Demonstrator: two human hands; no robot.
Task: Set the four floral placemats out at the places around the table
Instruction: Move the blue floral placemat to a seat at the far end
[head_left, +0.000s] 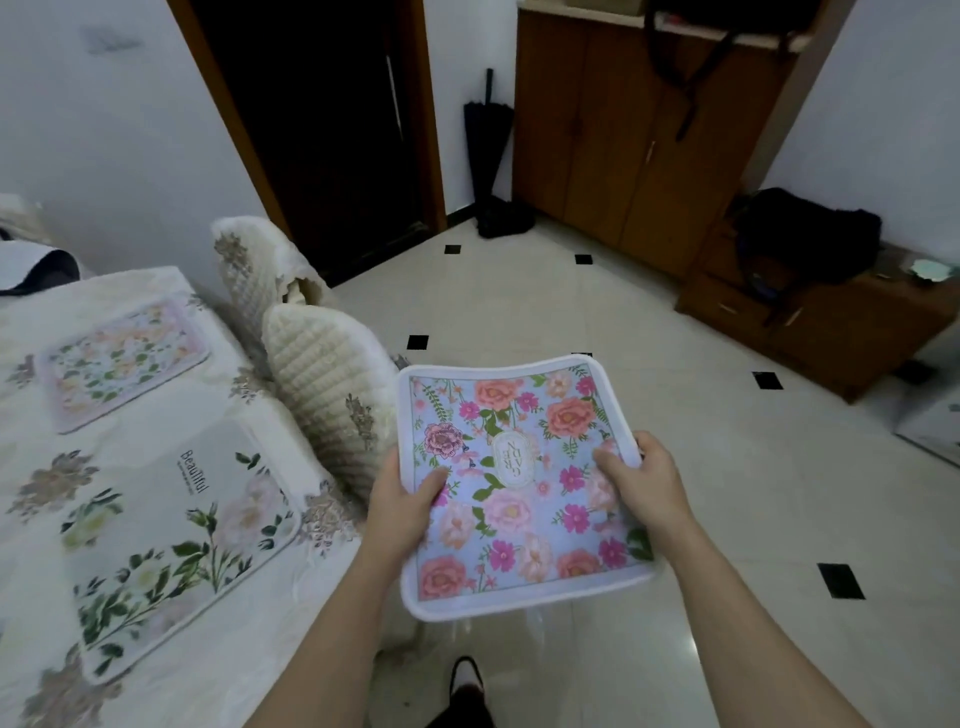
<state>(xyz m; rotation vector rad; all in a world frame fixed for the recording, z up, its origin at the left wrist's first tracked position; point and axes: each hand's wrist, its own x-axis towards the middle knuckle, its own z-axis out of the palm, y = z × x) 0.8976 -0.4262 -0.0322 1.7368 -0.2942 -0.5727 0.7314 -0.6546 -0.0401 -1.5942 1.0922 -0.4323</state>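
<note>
Both hands (410, 499) gripping blue placemat (519, 483)

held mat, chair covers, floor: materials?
Held mat: looks like soft printed fabric with a white bound edge; it bows between the left hand and right hand. Chair covers: cream quilted cloth, waffle texture. Floor: glossy cream tile with black insets, shows reflections.

Three floral placemats: two flat on the table, pink-bordered (124, 358) and white (176, 551); one blue (519, 488) held; two chair backs (332, 395); two hands.
</note>
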